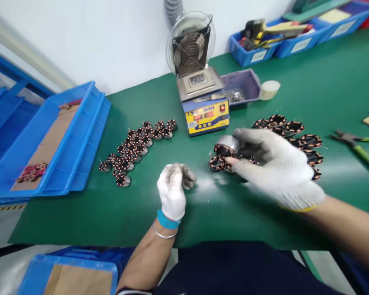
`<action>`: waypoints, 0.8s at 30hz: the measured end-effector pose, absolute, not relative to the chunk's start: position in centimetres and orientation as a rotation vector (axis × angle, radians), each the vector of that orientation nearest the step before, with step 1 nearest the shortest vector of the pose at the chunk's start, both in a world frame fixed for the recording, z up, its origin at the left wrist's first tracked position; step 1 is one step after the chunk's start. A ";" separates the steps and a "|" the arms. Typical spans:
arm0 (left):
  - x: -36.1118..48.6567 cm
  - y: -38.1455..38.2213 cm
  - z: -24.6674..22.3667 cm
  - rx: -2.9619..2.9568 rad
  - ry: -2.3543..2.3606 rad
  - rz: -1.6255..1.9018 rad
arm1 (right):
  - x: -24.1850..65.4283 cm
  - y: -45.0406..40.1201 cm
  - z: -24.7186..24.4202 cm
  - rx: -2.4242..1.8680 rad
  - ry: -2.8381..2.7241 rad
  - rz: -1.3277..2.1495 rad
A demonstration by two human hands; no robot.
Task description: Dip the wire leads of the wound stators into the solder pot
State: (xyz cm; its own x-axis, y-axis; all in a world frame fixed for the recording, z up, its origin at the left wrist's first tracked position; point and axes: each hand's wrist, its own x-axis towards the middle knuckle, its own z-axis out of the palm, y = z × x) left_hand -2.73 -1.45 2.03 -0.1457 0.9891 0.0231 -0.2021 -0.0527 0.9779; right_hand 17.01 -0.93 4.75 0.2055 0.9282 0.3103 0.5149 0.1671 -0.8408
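Observation:
My right hand (273, 164), in a white glove with bare fingertips, pinches a round metal-sided copper-wound coil (229, 144) between thumb and fingers. Beneath and beside it stand other coils (217, 163), partly covered by the hand. My left hand (174, 188), gloved, with a blue band at the wrist, is over the green table (199, 217), its fingers curled loosely and apart with nothing seen in them. Left of it a group of several coils (132, 149) stands on the table. Another group (295, 127) lies behind my right hand.
A yellow-fronted soldering pot (207, 116) with a fan (190, 53) stands at the back, beside a purple bin (253, 88) and white round lids (269, 89). Blue trays (89, 135) are at the left, tool bins (252, 57) at the back right. Green-handled pliers (361, 151) lie right.

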 end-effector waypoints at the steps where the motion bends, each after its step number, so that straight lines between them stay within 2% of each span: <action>1: -2.4 -1.1 1.5 1.023 1.163 1.403 | 17.6 0.7 5.9 -1.530 -1.510 0.420; 6: -1.3 0.4 -0.8 1.359 1.301 1.083 | 18.9 12.5 12.3 -1.824 -1.813 -0.066; 8: -1.3 0.9 -1.3 1.488 1.361 0.993 | 18.6 17.1 14.0 -1.866 -1.923 -0.135; 13: -1.7 1.8 -1.7 1.568 1.421 0.928 | 17.8 22.9 14.1 -1.780 -2.043 0.089; 24: -1.6 1.5 -1.2 1.760 1.406 0.803 | 17.0 22.6 12.8 -1.595 -1.732 0.417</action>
State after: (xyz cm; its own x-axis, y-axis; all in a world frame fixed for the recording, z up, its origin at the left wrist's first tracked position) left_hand -1.60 1.47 -1.22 0.2063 0.9781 0.0269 0.5205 -0.1329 0.8435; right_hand 16.96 22.60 12.81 0.0386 0.9556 0.2922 0.7177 0.1770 -0.6735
